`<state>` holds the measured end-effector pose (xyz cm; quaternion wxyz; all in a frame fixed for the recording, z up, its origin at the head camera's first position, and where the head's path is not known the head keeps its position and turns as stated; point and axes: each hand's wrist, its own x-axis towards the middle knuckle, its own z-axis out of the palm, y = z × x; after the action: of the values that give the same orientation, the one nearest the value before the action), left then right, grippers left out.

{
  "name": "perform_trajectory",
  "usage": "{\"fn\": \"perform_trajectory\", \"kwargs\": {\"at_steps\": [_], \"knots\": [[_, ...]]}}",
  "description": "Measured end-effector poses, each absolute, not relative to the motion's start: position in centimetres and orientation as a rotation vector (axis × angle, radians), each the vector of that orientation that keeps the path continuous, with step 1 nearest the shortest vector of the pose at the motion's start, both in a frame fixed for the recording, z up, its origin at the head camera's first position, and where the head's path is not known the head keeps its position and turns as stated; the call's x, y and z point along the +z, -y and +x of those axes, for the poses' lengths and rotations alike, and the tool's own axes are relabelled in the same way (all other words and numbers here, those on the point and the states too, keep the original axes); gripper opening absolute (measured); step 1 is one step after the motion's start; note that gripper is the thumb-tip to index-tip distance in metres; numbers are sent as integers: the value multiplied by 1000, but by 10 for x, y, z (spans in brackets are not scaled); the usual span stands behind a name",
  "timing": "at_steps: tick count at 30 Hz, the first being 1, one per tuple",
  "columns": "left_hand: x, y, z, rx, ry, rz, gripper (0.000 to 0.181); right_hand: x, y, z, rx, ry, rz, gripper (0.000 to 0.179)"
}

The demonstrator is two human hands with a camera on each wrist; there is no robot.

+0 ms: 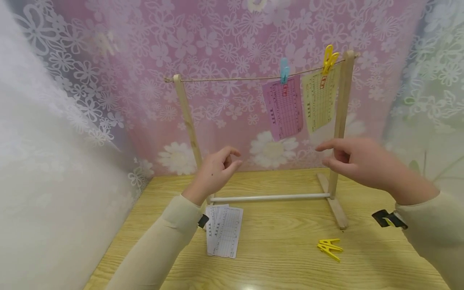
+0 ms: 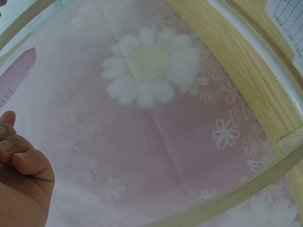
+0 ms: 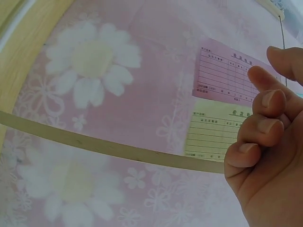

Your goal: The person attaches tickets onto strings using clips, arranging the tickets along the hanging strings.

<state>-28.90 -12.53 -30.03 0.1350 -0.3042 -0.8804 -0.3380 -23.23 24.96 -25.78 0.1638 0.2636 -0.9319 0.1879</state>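
My left hand [image 1: 215, 173] hovers in front of the rack's left side, fingers loosely curled around nothing. The right hand [image 1: 366, 163] is in the air by the right post, its thumb and forefinger apart with no object between them. Above and left of it, a pink receipt slip [image 1: 285, 110] hangs from the cord [image 1: 232, 79] under a light blue clothespin [image 1: 284, 71]. Beside it, a yellow clothespin [image 1: 329, 60] holds a pale yellow slip [image 1: 319, 104]. In the right wrist view, curled fingers [image 3: 265, 127] overlap the hanging slips.
The wooden rack [image 1: 187, 117] has a white lower bar [image 1: 272, 198] and a foot [image 1: 335, 209] on the right. White printed slips [image 1: 228, 235] lie overlapping on the table [image 1: 282, 262], below the left hand. Yellow clothespins [image 1: 330, 246] lie at right. A flowered curtain [image 1: 224, 121] hangs behind.
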Motion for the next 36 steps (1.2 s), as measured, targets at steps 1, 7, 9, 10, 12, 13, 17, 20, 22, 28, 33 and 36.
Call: {"fn": "perform_trajectory", "kwargs": {"at_steps": [1,7,9,10,12,13,17,20,22,28,33,36], "knots": [[-302,126,-289,-973,2554,-878,24,-261,-250,-232,537,2653,763,24],[-317,130,-289,-958,2567,-864,24,-278,-253,-229,527,2607,817,25],[-321,132,-289,-959,2569,-868,23,-284,-253,-229,542,2610,815,26],[-323,133,-288,-961,2572,-872,23,-287,-254,-228,550,2613,814,25],[-328,134,-287,-952,2575,-876,22,-293,-255,-227,578,2633,800,25],[-330,135,-287,-936,2583,-878,22,-296,-256,-227,582,2643,795,25],[-339,139,-284,-881,2599,-879,23,-307,-258,-224,631,2680,767,25],[-346,142,-282,-890,2617,-864,24,-316,-261,-222,670,2705,747,25],[-352,145,-281,-909,2636,-845,25,-323,-263,-221,685,2716,731,25],[-368,154,-279,-898,2728,-775,29,-344,-270,-221,730,2720,729,23],[-382,162,-279,-889,2785,-723,27,-356,-273,-219,769,2742,710,21],[-391,167,-280,-906,2809,-689,26,-364,-275,-218,791,2758,701,20]]}}
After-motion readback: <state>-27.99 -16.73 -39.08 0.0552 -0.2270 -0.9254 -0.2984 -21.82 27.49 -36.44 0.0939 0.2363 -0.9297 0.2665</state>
